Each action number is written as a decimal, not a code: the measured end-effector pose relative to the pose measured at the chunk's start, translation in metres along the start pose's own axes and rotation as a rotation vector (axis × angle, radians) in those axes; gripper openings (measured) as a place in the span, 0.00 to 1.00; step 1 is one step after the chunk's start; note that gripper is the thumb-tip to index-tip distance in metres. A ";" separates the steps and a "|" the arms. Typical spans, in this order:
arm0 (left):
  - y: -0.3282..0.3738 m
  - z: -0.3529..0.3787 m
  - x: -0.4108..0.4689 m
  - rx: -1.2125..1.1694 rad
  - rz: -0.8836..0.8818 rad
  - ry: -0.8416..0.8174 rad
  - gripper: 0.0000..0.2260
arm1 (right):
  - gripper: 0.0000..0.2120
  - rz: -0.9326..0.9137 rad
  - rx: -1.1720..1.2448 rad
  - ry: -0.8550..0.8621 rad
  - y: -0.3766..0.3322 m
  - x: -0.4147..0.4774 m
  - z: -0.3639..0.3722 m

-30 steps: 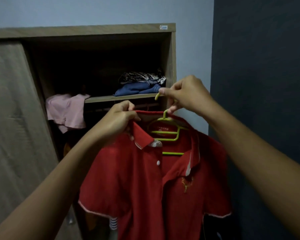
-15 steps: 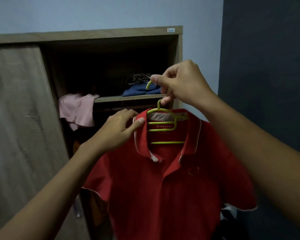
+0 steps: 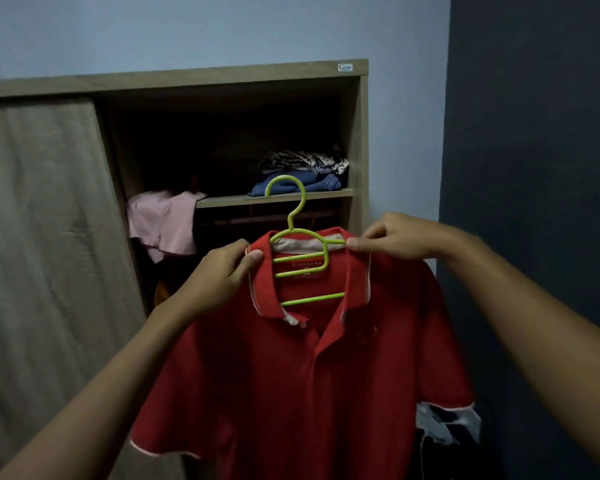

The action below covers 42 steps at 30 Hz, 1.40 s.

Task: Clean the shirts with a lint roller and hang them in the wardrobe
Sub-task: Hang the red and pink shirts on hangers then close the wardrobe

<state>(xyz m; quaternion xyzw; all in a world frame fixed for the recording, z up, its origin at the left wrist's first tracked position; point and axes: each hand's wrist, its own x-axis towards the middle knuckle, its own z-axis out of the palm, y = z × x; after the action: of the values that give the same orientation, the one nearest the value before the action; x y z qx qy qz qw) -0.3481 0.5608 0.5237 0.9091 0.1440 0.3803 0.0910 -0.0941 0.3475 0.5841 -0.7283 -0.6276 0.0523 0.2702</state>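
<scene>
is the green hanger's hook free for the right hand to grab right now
Probably yes. The green hanger's hook stands bare above the red shirt's collar, nothing around it. The right hand pinches the collar just beside it and would have to let go first; the left hand holds the other side.

Two bare arms (image 3: 118, 375) show, from elbow to wrist. The left hand (image 3: 222, 282) and the right hand (image 3: 399, 237) are bare too.

Left hand (image 3: 219, 278), right hand (image 3: 399, 237) pinch red shirt (image 3: 291, 393) collar on green hanger (image 3: 300, 268).
</scene>
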 end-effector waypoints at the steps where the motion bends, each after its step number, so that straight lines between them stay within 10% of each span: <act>1: -0.006 0.005 -0.001 -0.028 -0.011 -0.004 0.15 | 0.22 0.004 0.048 -0.060 0.003 -0.001 -0.001; 15: -0.126 0.073 0.017 0.012 -0.292 0.024 0.06 | 0.28 0.263 -0.066 -0.225 0.047 0.100 0.076; 29: -0.259 0.123 0.081 0.209 -0.534 -0.035 0.20 | 0.17 0.385 0.599 0.114 0.060 0.265 0.194; 42: -0.293 0.143 0.115 0.338 -0.372 -0.150 0.18 | 0.14 0.395 0.420 0.421 0.070 0.367 0.223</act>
<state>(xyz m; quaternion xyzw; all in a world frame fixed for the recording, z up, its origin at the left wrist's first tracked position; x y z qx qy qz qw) -0.2249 0.8667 0.4205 0.8948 0.3632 0.2590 0.0165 -0.0489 0.7621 0.4589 -0.7588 -0.3808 0.0801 0.5223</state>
